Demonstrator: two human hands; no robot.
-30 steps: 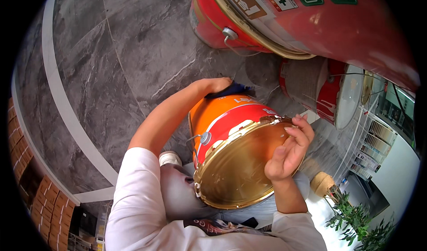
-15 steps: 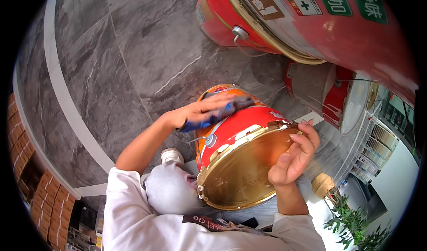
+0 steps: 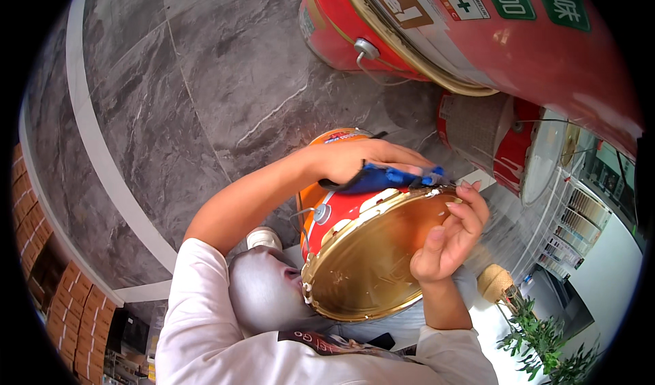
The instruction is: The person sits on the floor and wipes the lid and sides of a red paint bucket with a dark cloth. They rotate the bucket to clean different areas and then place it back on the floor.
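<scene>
A red and orange metal paint bucket (image 3: 372, 201) lies tilted in my lap, its round gold end (image 3: 372, 262) facing me. White paint flecks dot its rim, and a wire handle joins at a grey knob on the side. My left hand (image 3: 368, 160) reaches over the top of the bucket and presses a blue and grey cloth (image 3: 389, 178) to its side, close to the rim. At the right, my right hand (image 3: 450, 238) holds the rim with its fingertips, palm toward the gold end.
Large red paint buckets (image 3: 368, 49) stand at the far right, one with a gold rim and wire handle. Another red and grey bucket (image 3: 477, 125) is below them. Grey marble tiles (image 3: 225, 64) cover the floor. A green plant (image 3: 532, 344) and stacked brown boxes (image 3: 78, 317) flank me.
My left hand has slid the cloth to the right along the bucket's side, up to the far part of the rim. My right hand has hardly moved.
</scene>
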